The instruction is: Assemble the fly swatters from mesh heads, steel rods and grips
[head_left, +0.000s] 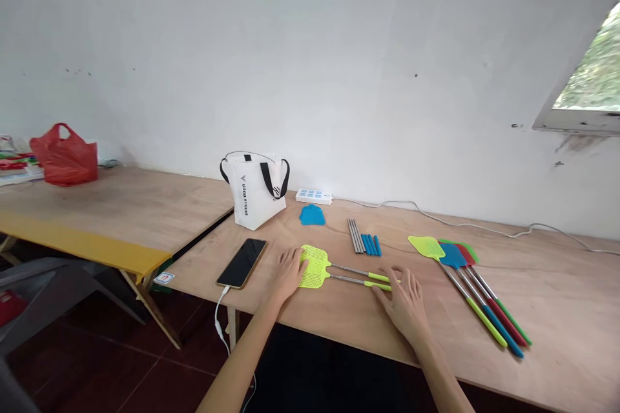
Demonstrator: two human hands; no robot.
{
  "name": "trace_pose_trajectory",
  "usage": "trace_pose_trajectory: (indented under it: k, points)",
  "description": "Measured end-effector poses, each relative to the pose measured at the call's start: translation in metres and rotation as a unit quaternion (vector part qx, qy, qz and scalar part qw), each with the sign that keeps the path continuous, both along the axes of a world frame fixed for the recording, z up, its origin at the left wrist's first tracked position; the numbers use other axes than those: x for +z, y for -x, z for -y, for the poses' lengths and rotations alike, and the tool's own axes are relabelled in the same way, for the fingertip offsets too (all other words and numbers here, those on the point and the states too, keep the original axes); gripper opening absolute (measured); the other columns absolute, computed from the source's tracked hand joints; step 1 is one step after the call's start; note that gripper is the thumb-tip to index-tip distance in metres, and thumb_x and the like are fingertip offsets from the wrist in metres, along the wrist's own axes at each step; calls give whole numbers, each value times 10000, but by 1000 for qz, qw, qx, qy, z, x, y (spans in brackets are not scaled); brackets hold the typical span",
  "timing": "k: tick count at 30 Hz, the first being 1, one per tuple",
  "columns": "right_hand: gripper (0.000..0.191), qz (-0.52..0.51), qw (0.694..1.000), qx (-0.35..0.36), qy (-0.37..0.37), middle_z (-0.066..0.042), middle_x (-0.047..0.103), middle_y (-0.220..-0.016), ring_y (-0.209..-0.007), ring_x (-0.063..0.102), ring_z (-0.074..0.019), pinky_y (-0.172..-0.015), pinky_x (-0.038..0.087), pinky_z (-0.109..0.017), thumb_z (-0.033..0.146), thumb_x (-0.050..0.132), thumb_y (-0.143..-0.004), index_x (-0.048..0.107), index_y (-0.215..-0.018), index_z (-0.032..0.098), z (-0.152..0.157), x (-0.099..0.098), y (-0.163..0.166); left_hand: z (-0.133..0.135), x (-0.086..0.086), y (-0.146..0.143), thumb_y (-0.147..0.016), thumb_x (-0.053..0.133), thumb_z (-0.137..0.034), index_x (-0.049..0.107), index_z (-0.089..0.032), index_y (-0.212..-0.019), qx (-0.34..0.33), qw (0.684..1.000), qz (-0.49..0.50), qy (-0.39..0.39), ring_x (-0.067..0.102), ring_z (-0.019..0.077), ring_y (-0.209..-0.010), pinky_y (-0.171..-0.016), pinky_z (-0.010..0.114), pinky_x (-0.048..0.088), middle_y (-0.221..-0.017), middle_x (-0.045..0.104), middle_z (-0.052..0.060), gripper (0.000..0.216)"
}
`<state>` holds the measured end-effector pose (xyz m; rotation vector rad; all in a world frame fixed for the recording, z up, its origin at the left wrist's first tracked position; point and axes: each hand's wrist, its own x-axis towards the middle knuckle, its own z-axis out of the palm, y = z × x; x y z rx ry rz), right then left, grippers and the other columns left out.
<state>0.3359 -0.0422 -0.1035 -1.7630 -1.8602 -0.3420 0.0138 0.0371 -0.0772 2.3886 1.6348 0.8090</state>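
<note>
Left hand (289,274) and right hand (405,297), set apart and both unclenched, are resting at opposite ends of two yellow-green fly swatters (314,268) on the wooden table (557,310), apparently keeping them parallel, while metal rods (355,237) and blue grips (371,245) are lying grouped by kind beyond.

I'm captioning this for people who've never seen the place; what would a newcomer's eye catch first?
Probably the two lime-green fly swatters, side by side, with the left hand at their heads and the right hand at their handles. Next, perhaps, the multicoloured bunch of four swatters lying to the right, then the white bag standing beyond the phone.
</note>
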Motion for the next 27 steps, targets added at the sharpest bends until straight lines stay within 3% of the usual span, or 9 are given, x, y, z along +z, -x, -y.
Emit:
trace_pose_trajectory:
  k: [4, 8, 27]
  points:
    - [503, 18, 998, -21, 60, -123, 550, -1398, -1367, 434, -333, -1110, 324, -599, 525, 326, -1016, 568, -1374, 269, -3, -12, 2, 1, -4, -3, -1039, 344, -315, 529, -212, -1299, -13, 1000, -10, -1, 523, 287, -1273, -1074, 469, 401, -1404, 558, 109, 335]
    - [518, 24, 995, -18, 99, -83, 530, -1466, -1420, 385, -321, -1149, 301, -570, 502, 300, -1022, 548, -1416, 276, -3, -12, 2, 2, -3, -3, -1042, 342, -329, 543, -218, -1299, -13, 1000, -16, -10, 536, 288, -1250, -1069, 475, 412, -1394, 568, 106, 345]
    - [539, 22, 992, -20, 124, -47, 501, -1521, -1448, 359, -309, -1175, 285, -554, 496, 300, -1023, 516, -1468, 284, -2, -7, 2, 2, -3, -1, -1026, 394, -364, 533, -234, -1304, -11, 1000, -16, 1, 495, 295, -1275, -1099, 493, 374, -1403, 545, 93, 337]
